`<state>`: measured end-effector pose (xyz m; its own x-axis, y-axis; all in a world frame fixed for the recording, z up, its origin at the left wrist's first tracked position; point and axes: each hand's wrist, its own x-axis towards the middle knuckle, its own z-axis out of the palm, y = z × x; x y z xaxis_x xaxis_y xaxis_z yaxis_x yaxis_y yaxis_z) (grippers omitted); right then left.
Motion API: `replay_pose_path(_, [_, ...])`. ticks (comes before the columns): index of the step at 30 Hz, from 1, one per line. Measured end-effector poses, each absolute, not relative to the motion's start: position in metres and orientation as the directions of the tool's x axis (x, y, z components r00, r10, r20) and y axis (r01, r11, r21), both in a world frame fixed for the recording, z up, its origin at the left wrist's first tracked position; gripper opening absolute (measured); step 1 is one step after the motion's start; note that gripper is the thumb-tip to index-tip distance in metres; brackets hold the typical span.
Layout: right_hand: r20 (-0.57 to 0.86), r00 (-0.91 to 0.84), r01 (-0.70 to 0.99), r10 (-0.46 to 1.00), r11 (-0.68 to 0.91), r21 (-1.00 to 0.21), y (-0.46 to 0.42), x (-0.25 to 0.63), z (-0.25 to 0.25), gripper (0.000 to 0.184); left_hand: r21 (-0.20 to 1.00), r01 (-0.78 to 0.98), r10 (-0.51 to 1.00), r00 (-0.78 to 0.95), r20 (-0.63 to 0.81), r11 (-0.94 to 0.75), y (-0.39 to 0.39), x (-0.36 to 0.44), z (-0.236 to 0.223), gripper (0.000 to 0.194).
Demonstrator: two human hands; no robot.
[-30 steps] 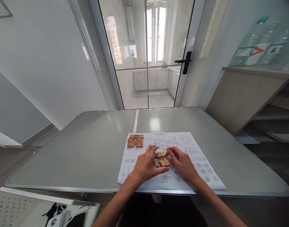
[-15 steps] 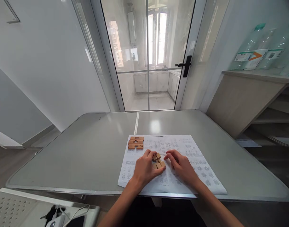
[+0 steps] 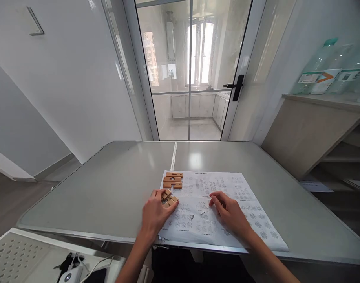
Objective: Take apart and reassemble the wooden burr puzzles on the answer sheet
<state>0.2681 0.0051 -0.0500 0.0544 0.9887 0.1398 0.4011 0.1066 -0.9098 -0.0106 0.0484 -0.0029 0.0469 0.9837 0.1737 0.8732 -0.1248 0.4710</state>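
A joined cluster of light wooden puzzle blocks [image 3: 169,199] sits in the grip of my left hand [image 3: 156,212], with thumb and fingers around its left side. The hand is over the left edge of a printed instruction sheet [image 3: 194,232]. Just behind the cluster lie several darker brown notched wooden pieces [image 3: 173,180], side by side at the sheet's upper left corner. My right hand [image 3: 228,208] rests over the right half of the sheet, fingers loosely bent and a little apart. Nothing shows in it, though its palm is hidden.
The grey table [image 3: 109,188] has a seam at its far middle. Beyond it stands a glass door with a black handle [image 3: 235,87]. Plastic bottles [image 3: 321,70] stand on a shelf at right. A white perforated tray [image 3: 23,255] with cables and keys is at lower left.
My left hand has carried the wooden cluster left, away from the right hand, uncovering the middle of the sheet. My right hand stays over the sheet, its fingers slightly more bent. The view has shifted slightly.
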Motion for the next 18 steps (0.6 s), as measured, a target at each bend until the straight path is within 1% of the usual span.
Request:
replay_pose_path(7, [0.13,0.046,0.439,0.99,0.097,-0.893,0.004,0.27,-0.049,0.042,0.351,0.936,0.987,-0.038,0.158,-0.02,0.053,-0.004,-0.005,0.057])
replay_pose_path(10, [0.129,0.047,0.446,0.991,0.095,-0.89,0.003,0.27,-0.049,0.042,0.322,0.947,0.986,-0.044,0.164,-0.011,0.061,-0.002,-0.008,0.06])
replay_pose_path(14, [0.133,0.044,0.449,0.99,0.099,-0.888,0.004,0.269,-0.05,0.042,0.32,0.947,0.983,-0.032,0.181,-0.028,0.071,-0.003,-0.013,0.063])
replay_pose_path(18, [0.139,0.046,0.453,0.989,0.104,-0.886,0.004,0.269,-0.05,0.042,0.375,0.925,0.978,-0.014,0.208,-0.066,0.07,-0.007,-0.015,0.073])
